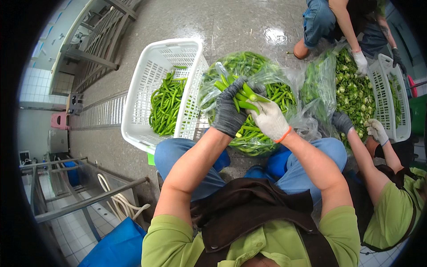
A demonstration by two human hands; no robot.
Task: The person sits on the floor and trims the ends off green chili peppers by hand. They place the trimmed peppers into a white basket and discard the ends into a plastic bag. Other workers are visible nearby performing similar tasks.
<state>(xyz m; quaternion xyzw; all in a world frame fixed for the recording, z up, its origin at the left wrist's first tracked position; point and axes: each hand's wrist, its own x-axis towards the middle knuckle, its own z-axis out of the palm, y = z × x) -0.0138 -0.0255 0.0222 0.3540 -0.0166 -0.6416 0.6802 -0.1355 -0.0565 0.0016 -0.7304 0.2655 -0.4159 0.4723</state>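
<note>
My left hand (pixel 231 108) wears a dark grey knit glove and is closed around a bunch of green chili peppers (pixel 245 91). Against the same bunch, my right hand (pixel 269 118), in a white glove with an orange cuff, has its fingers on one pepper's stem end. Below both hands lies a large clear plastic bag (pixel 206 88) filled with green peppers (pixel 282 96). Left of it stands a white perforated plastic basket (pixel 140 106), with a heap of green peppers (pixel 168 103) on its bottom. My right fingertips are partly hidden by the peppers.
To the right, two co-workers' gloved hands (pixel 360 63) (pixel 342 121) work over cut green pieces (pixel 352 86) beside another white basket (pixel 387 96). A metal floor grate (pixel 103 111) runs at left. A steel frame (pixel 90 202) and blue sheet (pixel 115 243) are lower left.
</note>
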